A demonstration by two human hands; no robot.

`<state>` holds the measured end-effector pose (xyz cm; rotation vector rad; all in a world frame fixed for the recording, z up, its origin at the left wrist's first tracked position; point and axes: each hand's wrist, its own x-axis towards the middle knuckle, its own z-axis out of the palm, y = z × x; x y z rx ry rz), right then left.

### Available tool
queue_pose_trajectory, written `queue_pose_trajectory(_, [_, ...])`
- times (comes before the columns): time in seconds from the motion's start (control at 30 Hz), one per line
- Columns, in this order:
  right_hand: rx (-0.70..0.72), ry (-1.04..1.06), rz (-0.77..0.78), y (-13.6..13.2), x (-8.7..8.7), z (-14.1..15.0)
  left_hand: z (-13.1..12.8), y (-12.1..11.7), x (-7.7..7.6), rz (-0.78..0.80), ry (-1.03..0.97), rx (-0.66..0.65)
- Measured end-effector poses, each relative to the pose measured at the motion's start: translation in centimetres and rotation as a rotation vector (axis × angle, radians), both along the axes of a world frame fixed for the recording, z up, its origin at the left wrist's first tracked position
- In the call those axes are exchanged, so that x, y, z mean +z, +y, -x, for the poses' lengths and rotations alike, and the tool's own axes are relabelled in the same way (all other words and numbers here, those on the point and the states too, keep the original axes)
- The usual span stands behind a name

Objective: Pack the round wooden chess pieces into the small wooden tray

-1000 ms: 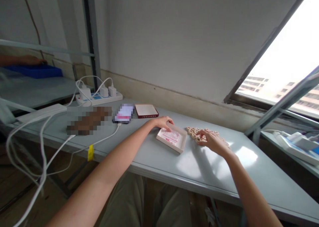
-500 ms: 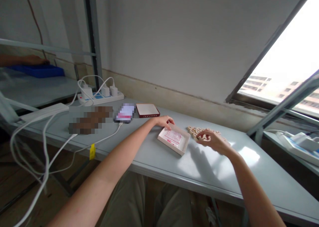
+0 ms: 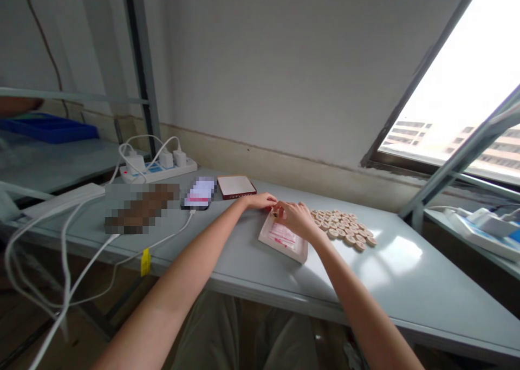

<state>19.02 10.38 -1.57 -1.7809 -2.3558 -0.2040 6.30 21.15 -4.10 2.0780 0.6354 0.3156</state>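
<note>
A shallow white box (image 3: pixel 301 254) lies on the grey table, with a red-and-white printed sheet (image 3: pixel 282 237) in it. My left hand (image 3: pixel 260 201) is at the far left corner of this box, its fingers curled over the rim. Over the box's far side, my right hand (image 3: pixel 296 218) has its fingers pinched together on a small round wooden game piece (image 3: pixel 276 214), partly hidden by the fingers. Just right of the box, several round wooden game pieces (image 3: pixel 345 229) with carved tops lie spread in one layer.
Behind my left hand is a dark red box lid (image 3: pixel 236 187). Left of it are a phone (image 3: pixel 200 192) on a cable, a blurred brown object (image 3: pixel 142 210) and a power strip (image 3: pixel 158 167). A blue tray (image 3: pixel 49 129) and another person's arm (image 3: pixel 18 106) are far left.
My right hand has moved left from the wooden pieces to above the box. The pieces it was covering now show. My left hand stays at the box corner. The view has shifted slightly.
</note>
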Motion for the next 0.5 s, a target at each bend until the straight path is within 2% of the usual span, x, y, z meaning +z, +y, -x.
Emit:
queue_pose_trajectory(0.13, [0.0,0.037,-0.013,-0.3,0.2,-1.5,0.2,-0.3,0.4,0.098,-0.007,-0.007])
queue_pose_trajectory(0.23, [-0.06,0.076,-0.051,-1.2,0.9,-4.4,0.3,-0.6,0.6,0.012,0.054,-0.057])
queue_pose_trajectory(0.33, [-0.141,0.004,-0.048,-2.5,1.2,-7.6,0.3,-0.7,0.7,-0.108,0.115,-0.081])
queue_pose_trajectory(0.5, [-0.108,-0.095,-0.014,-4.1,0.0,-10.4,0.2,-0.7,0.6,-0.145,0.136,-0.072])
